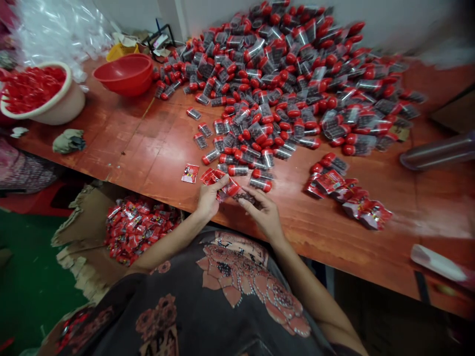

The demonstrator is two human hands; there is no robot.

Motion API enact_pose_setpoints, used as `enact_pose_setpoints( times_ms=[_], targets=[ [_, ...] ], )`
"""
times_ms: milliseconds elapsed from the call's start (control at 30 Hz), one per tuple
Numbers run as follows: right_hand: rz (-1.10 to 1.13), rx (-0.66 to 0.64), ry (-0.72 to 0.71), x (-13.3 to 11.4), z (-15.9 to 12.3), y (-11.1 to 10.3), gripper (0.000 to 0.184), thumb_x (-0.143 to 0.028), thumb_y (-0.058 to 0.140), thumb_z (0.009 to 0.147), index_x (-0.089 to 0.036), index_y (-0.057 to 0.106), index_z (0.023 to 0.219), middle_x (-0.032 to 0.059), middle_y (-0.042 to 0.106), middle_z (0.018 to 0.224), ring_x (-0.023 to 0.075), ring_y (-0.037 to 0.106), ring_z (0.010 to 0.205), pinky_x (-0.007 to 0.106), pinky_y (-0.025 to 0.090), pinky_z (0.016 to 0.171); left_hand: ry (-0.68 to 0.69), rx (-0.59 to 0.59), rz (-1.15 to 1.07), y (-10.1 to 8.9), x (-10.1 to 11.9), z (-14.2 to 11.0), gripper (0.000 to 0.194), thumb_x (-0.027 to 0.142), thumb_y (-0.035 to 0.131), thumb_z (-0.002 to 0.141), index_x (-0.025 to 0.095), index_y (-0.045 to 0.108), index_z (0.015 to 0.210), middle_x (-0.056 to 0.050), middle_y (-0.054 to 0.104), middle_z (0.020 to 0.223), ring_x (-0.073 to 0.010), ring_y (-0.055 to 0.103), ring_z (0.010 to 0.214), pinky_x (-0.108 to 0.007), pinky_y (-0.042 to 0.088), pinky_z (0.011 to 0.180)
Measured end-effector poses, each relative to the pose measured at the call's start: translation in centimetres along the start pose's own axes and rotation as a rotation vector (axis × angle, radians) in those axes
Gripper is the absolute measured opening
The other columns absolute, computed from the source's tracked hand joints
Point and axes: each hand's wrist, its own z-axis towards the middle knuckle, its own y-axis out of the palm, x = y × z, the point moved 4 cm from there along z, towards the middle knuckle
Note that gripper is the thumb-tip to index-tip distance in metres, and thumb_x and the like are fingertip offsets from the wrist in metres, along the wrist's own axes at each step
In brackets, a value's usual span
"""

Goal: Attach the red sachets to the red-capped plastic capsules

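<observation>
Gently, low in the middle of the frame, the left hand (210, 197) pinched a red packet (230, 187) in closed fingers (221, 181), while the right hand (262, 213) held a small clear pack (244, 196) close to it over the desk (122, 148).

The left hand (210, 195) holds red foil sachets (212, 176) at its fingertips, and another red sachet (232, 187) lies just beside them, between both hands. The right hand (261, 212) closes on a clear pack of dark granules (243, 196). Just ahead lie loose capsule-shaped containers (237, 170) with clear bodies, dark contents and glossy red caps, lying at all angles. They thin out from a large heaped pile of capsules (267, 84) on the worktop (148, 163). A single sachet (190, 173) lies flat to the left, and a loose row of filled sachets (349, 198) lies to the right.
</observation>
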Motion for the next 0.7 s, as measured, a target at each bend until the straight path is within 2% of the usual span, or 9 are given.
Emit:
enact_pose_setpoints(
  times_ms=[133, 333, 467, 567, 700],
  targets=[
    [-0.023, -0.003, -0.008, -0.6, 0.0, -0.4, 0.035, -0.037, 0.070, 0.082, -0.035, 0.071, 0.116, 0.0009, 0.062, 0.088, 0.0177, 0.059, 0.077, 0.037, 0.052, 0.071, 0.054, -0.037, 0.018, 0.1, 0.3, -0.2, 0.031, 0.028, 0.089, 0.054, 0.019, 0.067, 0.073, 0.000, 0.070, 0.074, -0.0162, 0.066, 0.074, -0.031, 0.052, 0.074],
    [-0.004, 0.001, -0.024, -0.9, 0.2, -0.5, 0.034, -0.032, 0.069, 0.083, -0.036, 0.070, 0.117, 0.0011, 0.062, 0.093, 0.0185, 0.060, 0.085, 0.038, 0.051, 0.079, 0.049, -0.152, 0.110, 0.2, 0.4, -1.1, 0.029, 0.028, 0.090, 0.055, 0.019, 0.070, 0.074, -0.002, 0.072, 0.075, -0.0175, 0.066, 0.072, -0.033, 0.054, 0.073],
    [-0.055, 0.015, -0.090, -0.9, -0.1, -0.3, 0.034, -0.031, 0.065, 0.086, -0.038, 0.069, 0.120, 0.0016, 0.060, 0.094, 0.0184, 0.059, 0.085, 0.036, 0.051, 0.074, 0.023, -0.232, 0.218, 0.0, 0.5, -1.6, 0.024, 0.021, 0.088, 0.056, 0.020, 0.071, 0.073, -0.002, 0.072, 0.077, -0.0162, 0.065, 0.071, -0.032, 0.054, 0.074],
    [-0.105, 0.023, -0.137, -1.1, -0.4, -0.1, 0.033, -0.030, 0.063, 0.088, -0.038, 0.068, 0.120, 0.0019, 0.058, 0.092, 0.0187, 0.058, 0.083, 0.036, 0.052, 0.072, 0.036, -0.274, 0.264, -0.1, 1.0, -1.5, 0.033, 0.013, 0.089, 0.050, 0.021, 0.071, 0.076, 0.000, 0.071, 0.078, -0.0155, 0.065, 0.073, -0.031, 0.053, 0.077],
    [-0.135, -0.041, -0.158, -1.1, -0.6, 0.5, 0.046, -0.028, 0.058, 0.091, -0.043, 0.054, 0.135, 0.0032, 0.058, 0.099, 0.0213, 0.059, 0.091, 0.041, 0.053, 0.081, -0.011, -0.353, 0.261, 0.3, 1.1, -1.4, 0.034, 0.013, 0.089, 0.050, 0.020, 0.070, 0.077, -0.001, 0.071, 0.078, -0.0157, 0.065, 0.073, -0.031, 0.053, 0.077]
  ],
)
